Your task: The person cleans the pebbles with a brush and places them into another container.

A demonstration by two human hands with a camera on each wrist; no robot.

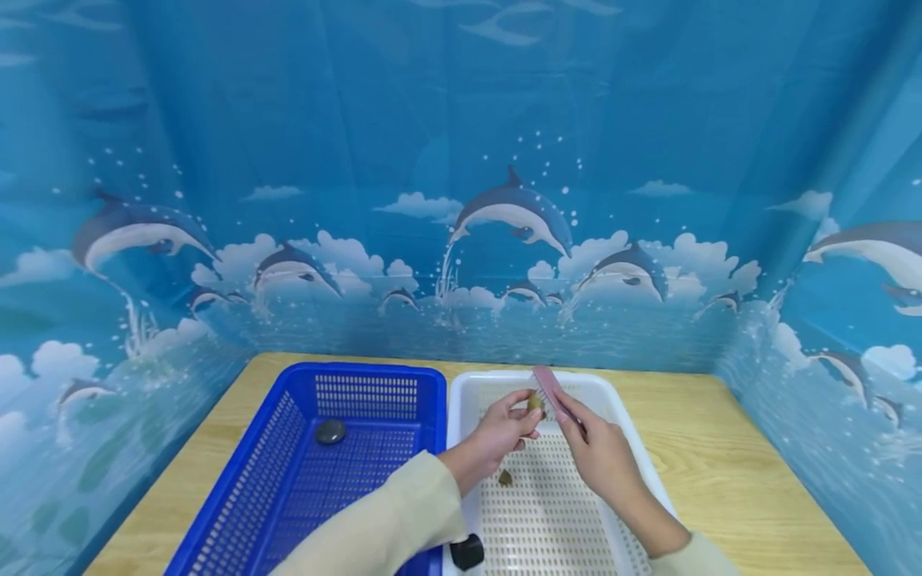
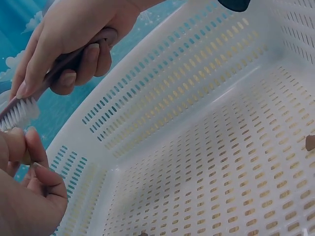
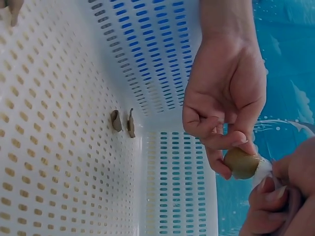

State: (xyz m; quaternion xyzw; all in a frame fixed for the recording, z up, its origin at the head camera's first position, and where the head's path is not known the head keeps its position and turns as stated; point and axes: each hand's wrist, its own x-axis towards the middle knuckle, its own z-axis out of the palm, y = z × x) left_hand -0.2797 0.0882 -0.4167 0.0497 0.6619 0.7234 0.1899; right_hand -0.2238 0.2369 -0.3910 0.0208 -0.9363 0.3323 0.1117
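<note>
Above the far end of a white basket [image 1: 641,440], my left hand [image 1: 497,438] pinches a smooth, rounded olive-brown pebble [image 3: 240,163] between thumb and fingertips. My right hand [image 1: 608,456] grips a pink-handled brush [image 1: 549,387], its fingers curled round the handle. White bristles [image 2: 20,114] meet one side of the pebble in the right wrist view. Part of the pebble is covered by the left fingers, and in the left wrist view it is mostly hidden. Below the hands, a small brown piece [image 1: 506,478] lies on the white basket's floor.
A blue basket [image 1: 436,400] stands left of the white one, with a dark grey stone [image 1: 330,432] inside. Brown flakes [image 3: 116,121] lie near the white basket's wall. Both baskets rest on a wooden table [image 1: 720,448], with a dolphin-printed curtain [image 1: 403,120] behind.
</note>
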